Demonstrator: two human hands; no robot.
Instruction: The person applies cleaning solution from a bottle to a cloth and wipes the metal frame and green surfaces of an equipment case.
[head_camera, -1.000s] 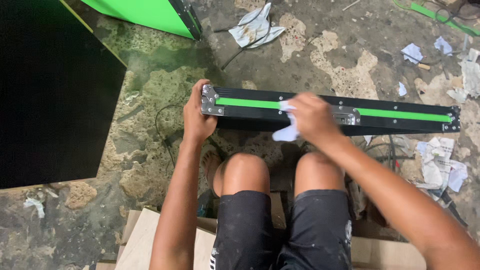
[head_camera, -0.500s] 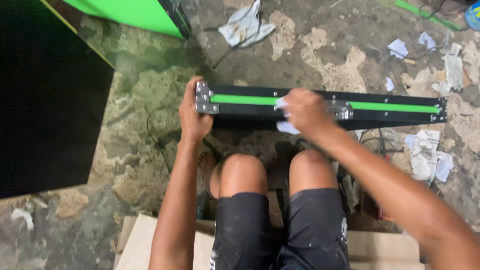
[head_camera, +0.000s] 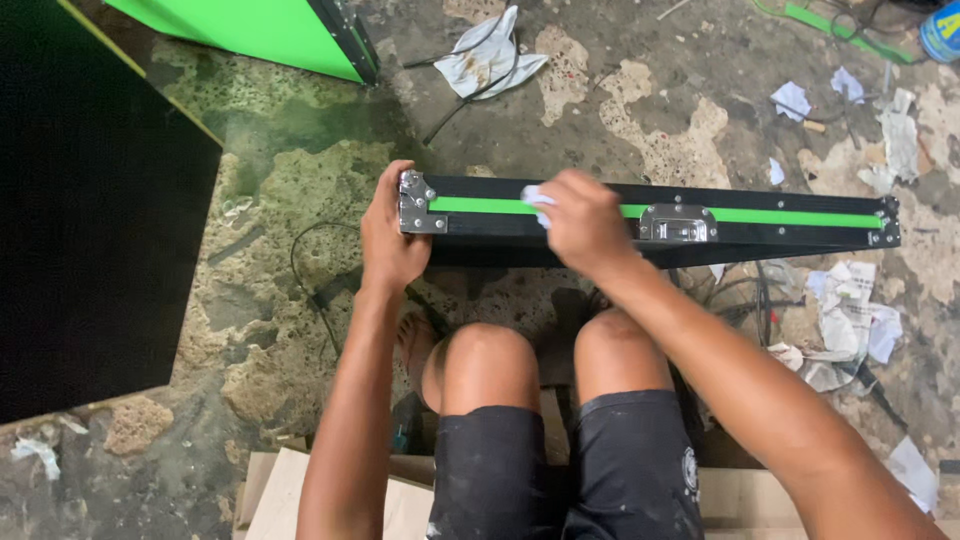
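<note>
The case (head_camera: 650, 215), a long black one with a green stripe and metal corners, is standing on its edge across the middle of the frame, just above the knees (head_camera: 540, 360). The left hand (head_camera: 392, 240) is wrapping round the case's left end, thumb up by the metal corner (head_camera: 415, 203), gripping it steady. The right hand (head_camera: 585, 225) is pressing a small pale cloth (head_camera: 535, 195) onto the green stripe, fingers closed over the wad, just left of the silver latch (head_camera: 678, 222).

Risks, as a judgement: the case is balancing on a narrow edge on rough, patchy floor (head_camera: 300, 300), so a hard sideways stroke could tip it if the left hand's grip slackens. The cloth could also snag on the latch or the corner fittings and pull out of the fingers. Loose cables (head_camera: 740, 300) and paper scraps (head_camera: 850, 310) are lying at the lower right of the case, close enough to catch under it.

Against the frame a second earlier, the right hand is sitting further left along the stripe, nearer the left-hand corner, with the latch now showing clear to its right. The left hand is holding the same end throughout. The view is also shifting slightly, with the green panel (head_camera: 260, 30) at upper left showing more.
</note>
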